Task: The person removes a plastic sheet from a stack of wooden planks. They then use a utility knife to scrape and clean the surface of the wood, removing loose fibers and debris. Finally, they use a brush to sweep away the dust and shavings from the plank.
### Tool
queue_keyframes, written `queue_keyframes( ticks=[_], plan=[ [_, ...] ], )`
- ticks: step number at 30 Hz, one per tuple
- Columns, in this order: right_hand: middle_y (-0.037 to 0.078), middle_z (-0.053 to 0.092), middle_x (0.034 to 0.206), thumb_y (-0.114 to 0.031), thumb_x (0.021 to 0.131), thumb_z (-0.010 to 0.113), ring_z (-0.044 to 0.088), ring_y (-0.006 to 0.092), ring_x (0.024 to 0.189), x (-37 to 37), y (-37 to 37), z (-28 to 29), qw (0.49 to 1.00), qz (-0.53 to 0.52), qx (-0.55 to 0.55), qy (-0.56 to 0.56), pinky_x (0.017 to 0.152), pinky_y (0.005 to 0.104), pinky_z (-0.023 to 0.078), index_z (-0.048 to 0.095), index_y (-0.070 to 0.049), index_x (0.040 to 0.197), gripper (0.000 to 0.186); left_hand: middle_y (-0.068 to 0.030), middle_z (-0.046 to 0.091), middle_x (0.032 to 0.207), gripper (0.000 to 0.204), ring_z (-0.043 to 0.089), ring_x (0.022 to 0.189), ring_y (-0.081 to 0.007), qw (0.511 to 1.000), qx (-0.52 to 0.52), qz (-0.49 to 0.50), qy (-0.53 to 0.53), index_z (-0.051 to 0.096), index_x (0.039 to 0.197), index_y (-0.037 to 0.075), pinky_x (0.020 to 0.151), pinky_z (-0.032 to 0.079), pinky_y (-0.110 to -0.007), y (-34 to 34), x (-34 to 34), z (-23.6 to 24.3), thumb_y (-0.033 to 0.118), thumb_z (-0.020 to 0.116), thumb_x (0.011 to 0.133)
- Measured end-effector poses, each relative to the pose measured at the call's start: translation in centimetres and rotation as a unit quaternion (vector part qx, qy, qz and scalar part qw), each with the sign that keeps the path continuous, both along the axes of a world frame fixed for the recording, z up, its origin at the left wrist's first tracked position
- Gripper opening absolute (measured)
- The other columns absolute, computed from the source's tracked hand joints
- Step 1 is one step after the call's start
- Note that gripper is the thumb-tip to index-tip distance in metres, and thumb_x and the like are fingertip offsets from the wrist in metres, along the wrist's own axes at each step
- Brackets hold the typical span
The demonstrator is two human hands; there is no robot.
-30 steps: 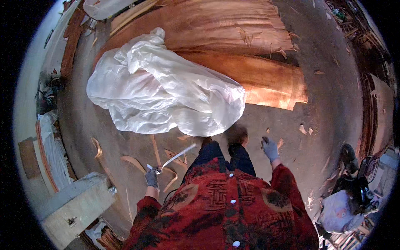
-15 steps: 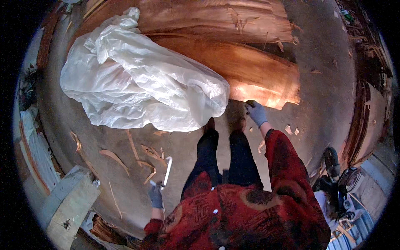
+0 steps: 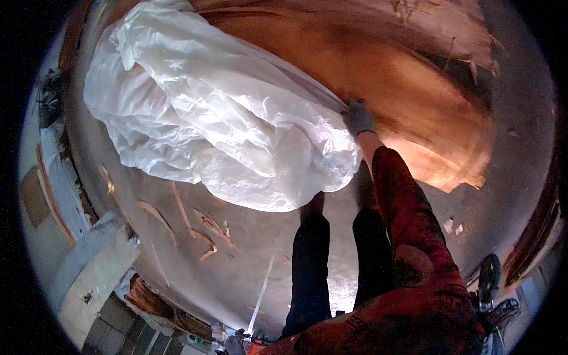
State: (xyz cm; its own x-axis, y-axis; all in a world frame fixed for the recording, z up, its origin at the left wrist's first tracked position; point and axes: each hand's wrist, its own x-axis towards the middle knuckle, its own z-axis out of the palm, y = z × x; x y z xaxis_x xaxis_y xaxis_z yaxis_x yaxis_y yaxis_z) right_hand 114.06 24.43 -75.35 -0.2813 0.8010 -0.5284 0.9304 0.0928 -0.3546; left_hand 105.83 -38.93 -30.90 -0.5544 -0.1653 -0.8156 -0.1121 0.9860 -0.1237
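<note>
A large crumpled white translucent plastic sheet (image 3: 236, 130) covers much of the left and middle ground before me. My right hand (image 3: 358, 117), in a grey glove, reaches forward to the sheet's right edge. Its fingers look closed on that edge, though the fingertips are dark and hard to make out. Beneath and beyond lies a broad reddish-brown sheet of wood veneer (image 3: 426, 112). Low at the bottom edge, my gloved left hand (image 3: 235, 342) is partly cut off. A thin white strip (image 3: 260, 296) rises beside it, its lower end seemingly in the fingers.
Veneer scraps (image 3: 207, 228) litter the concrete floor at left. A pale block-like bench (image 3: 100, 278) stands at lower left. Stacked veneer (image 3: 541, 231) lines the right edge, with a dark wheeled object (image 3: 490, 278) at lower right.
My right hand has moved forward from the bare floor to the plastic's edge. My left hand has dropped toward the bottom edge with the white strip. My view has shifted nearer the sheets.
</note>
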Motion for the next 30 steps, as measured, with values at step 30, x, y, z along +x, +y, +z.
queue_keyframes(
  ticks=[30],
  plan=[
    [0.015, 0.062, 0.106, -0.033, 0.081, 0.060, 0.059, 0.0327, 0.098, 12.2, -2.0, 1.8, 0.947, -0.142, 0.019, 0.287, 0.084, 0.0405, 0.047, 0.060, -0.006, 0.106, 0.037, -0.0074, 0.068, 0.083, 0.024, 0.060, 0.076, -0.0134, 0.990, 0.081, 0.063, 0.100, 0.068, 0.094, -0.003, 0.072, 0.045, -0.028, 8.1, -0.2, 0.5, 0.018, 0.059, 0.084]
  ],
)
